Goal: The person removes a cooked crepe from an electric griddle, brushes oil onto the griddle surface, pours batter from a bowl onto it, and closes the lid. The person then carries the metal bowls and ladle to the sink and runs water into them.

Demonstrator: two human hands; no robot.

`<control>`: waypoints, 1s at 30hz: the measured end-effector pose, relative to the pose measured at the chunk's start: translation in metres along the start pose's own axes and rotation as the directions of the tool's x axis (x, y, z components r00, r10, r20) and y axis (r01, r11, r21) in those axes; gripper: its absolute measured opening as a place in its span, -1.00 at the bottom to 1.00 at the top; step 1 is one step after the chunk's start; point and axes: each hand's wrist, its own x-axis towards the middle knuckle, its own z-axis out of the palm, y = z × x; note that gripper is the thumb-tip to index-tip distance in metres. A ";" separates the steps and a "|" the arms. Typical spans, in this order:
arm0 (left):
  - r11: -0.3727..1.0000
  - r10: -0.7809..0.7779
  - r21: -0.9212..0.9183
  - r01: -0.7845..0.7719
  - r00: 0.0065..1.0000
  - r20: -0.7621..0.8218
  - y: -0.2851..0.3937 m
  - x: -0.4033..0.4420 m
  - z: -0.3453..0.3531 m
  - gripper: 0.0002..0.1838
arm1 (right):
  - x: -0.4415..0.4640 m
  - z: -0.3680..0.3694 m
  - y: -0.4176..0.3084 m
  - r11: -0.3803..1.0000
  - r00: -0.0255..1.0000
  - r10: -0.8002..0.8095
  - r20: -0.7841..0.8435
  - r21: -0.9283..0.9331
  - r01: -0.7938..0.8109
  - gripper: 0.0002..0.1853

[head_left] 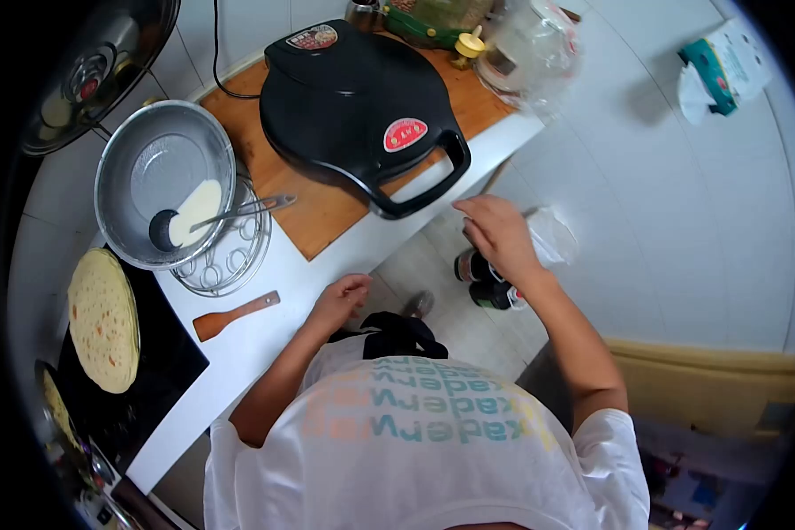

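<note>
My right hand hangs in the air just beyond the handle of a black electric griddle, not touching it. Its fingers are bent, with a gap between thumb and forefinger, and nothing is held. The griddle's lid is down. My left hand is by the counter's front edge, loosely curled and without anything visible in it. Nearest to it lies a wooden spatula. Farther left, a metal bowl with pale batter and a ladle sits tilted on a wire rack.
A stack of flatbreads lies over the black cooktop. The griddle rests on a wooden board. Jars and a plastic-wrapped container stand behind it. Dark bottles are on the floor. A tissue pack is on the wall.
</note>
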 end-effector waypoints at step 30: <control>0.220 -0.090 -0.737 -0.639 0.739 -0.667 0.074 0.140 0.125 -0.75 | 0.283 -0.183 0.073 0.736 0.876 -0.483 0.006 0.544 0.402 -0.72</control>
